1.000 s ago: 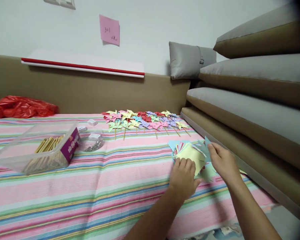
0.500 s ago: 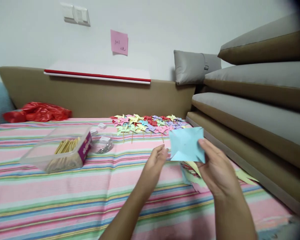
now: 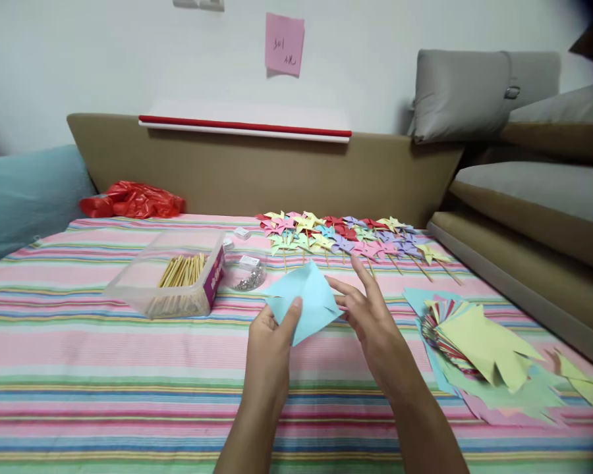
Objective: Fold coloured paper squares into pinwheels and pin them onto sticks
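Note:
My left hand (image 3: 269,345) pinches a light blue cut paper square (image 3: 304,299), thumb on top, and holds it above the striped cloth (image 3: 103,368). Beside it, my right hand (image 3: 373,319) touches the sheet's right edge with its fingers stretched out and apart. A fanned pile of cut coloured papers (image 3: 474,342) lies to the right of my right hand. Rows of finished paper pinwheels on sticks (image 3: 346,240) lie beyond both hands.
A clear plastic box of wooden sticks (image 3: 172,276) and a small clear dish of metal pins (image 3: 244,273) stand left of centre. A red plastic bag (image 3: 133,199) lies at the back left. Stacked cushions (image 3: 528,191) line the right side.
The blue sheet was lifted off the pile by my right hand and carried left. My left hand took hold of it and my right hand's fingers opened. The view swung left.

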`<state>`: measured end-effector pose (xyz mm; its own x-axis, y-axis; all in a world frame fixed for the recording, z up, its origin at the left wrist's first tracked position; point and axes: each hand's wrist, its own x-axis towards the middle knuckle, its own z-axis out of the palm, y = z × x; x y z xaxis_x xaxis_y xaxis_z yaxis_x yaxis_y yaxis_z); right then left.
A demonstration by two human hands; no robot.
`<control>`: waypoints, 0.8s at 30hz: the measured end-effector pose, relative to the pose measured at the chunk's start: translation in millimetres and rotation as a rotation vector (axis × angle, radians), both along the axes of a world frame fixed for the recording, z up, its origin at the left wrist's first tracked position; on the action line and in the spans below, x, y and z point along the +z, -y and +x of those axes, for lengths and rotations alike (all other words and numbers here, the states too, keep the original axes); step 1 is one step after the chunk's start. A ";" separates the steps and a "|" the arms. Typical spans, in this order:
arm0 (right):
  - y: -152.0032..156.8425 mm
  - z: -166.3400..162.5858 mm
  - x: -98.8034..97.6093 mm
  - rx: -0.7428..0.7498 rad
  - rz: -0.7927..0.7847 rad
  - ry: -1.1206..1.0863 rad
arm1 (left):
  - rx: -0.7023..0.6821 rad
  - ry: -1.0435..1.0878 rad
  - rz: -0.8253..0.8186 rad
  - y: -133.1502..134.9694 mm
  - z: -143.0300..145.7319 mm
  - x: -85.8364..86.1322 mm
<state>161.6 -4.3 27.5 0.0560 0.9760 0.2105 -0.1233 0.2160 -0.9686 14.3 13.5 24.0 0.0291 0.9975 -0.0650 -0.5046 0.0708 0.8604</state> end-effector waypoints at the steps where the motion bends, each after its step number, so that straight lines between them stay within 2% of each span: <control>1: 1.5 -0.3 -4.5 0.032 0.047 0.070 | 0.035 0.024 0.000 -0.1 0.0 -0.9; 4: 7.0 -4.1 -14.1 0.108 0.139 0.341 | 0.100 0.092 -0.013 -0.2 0.6 -3.1; 7: 8.1 -11.5 -18.9 0.020 0.153 0.493 | 0.097 0.138 -0.041 1.1 2.3 -3.8; 10: 4.3 -17.4 -21.4 -0.119 0.184 0.467 | 0.053 0.125 -0.057 5.6 5.4 -2.6; 13: 0.4 -18.1 -23.7 -0.190 0.159 0.395 | 0.031 0.081 -0.054 12.0 8.1 -2.1; 18: -1.9 -12.6 -27.8 -0.215 0.057 0.268 | -0.023 -0.035 -0.022 19.0 6.4 -6.1; 24: -1.1 -13.7 -22.8 -0.178 0.064 0.171 | -0.039 -0.239 0.046 21.3 4.8 -8.4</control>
